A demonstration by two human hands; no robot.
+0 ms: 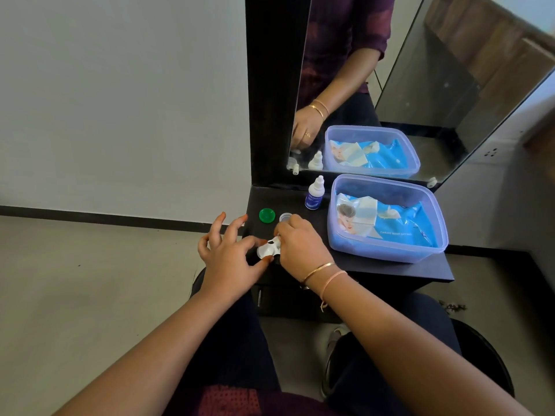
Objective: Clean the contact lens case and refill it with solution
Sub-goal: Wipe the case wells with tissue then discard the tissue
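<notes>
Contact lens case (268, 249), white and open, lay at the near left corner of the dark table (295, 200), held between both hands. The left hand (231, 258) pinched its left well between thumb and forefinger, the other fingers spread and lifted clear. The right hand (300, 245) came in from the other side with its fingers curled down over the right well; something small and white showed at the fingertips, but whether that was a scrap of wipe or part of the case could not be told. Both caps were off: the green cap (266, 215) and a pale cap (285, 217) lay just behind the hands, apart from the case. The solution bottle (314, 194) stood upright and capped near the mirror (420, 100), beside a clear plastic box (387, 251) holding a blue pack of wipes (399, 225). By the look of it, the cleaning step was in hand, the wells being rubbed out, and refilling had not yet begun. The next move would likely call for the left hand to keep the case steady and level while the right finished the wells, then reached past the caps for the bottle, uncapped it and dripped solution into each well without tipping the light case.
</notes>
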